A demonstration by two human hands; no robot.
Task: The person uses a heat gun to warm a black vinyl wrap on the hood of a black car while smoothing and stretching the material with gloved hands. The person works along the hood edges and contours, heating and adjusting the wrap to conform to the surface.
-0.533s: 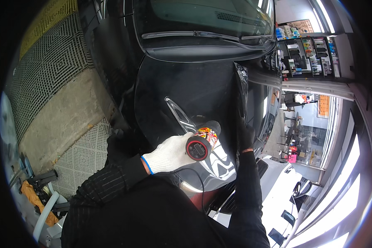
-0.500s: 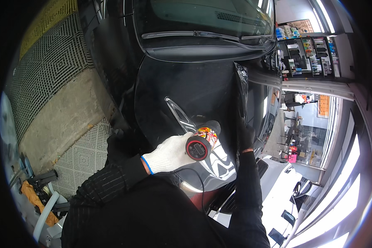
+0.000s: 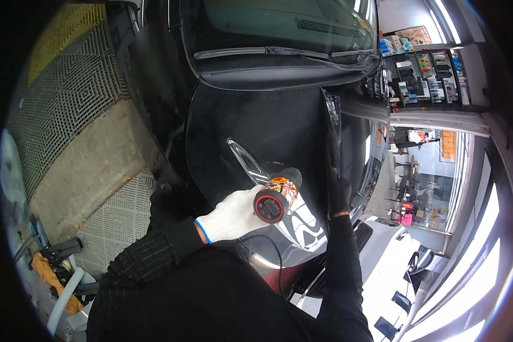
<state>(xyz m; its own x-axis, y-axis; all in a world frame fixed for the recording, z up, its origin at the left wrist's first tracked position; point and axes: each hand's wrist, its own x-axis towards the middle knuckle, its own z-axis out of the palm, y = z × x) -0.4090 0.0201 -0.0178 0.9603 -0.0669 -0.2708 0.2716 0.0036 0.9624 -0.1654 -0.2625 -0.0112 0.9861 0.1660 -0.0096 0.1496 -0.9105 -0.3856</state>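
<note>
In a white knitted glove with a blue cuff edge, my left hand (image 3: 236, 215) grips a heat gun (image 3: 283, 191). Its body has a colourful pattern, and the round rear end carries a small display inside a red ring. The dark nozzle points away from me over the black car hood (image 3: 256, 114). My right hand (image 3: 340, 195), in a dark glove, is at the hood's right side. A wrinkled, glossy strip of black film (image 3: 332, 111) runs down to this hand, whose closed fingers hold its edge; they are hard to make out against the dark surface.
A power cord (image 3: 279, 256) hangs from the heat gun beside my body. Beyond the hood are the wiper (image 3: 268, 51) and windshield. A white car (image 3: 376, 256) stands at the right, shelves (image 3: 427, 80) with bottles behind. Grated floor mats (image 3: 68, 85) lie at the left.
The heat gun has shifted very slightly left and toward me. My right hand sits a little lower in the picture, and the whole view has tilted slightly.
</note>
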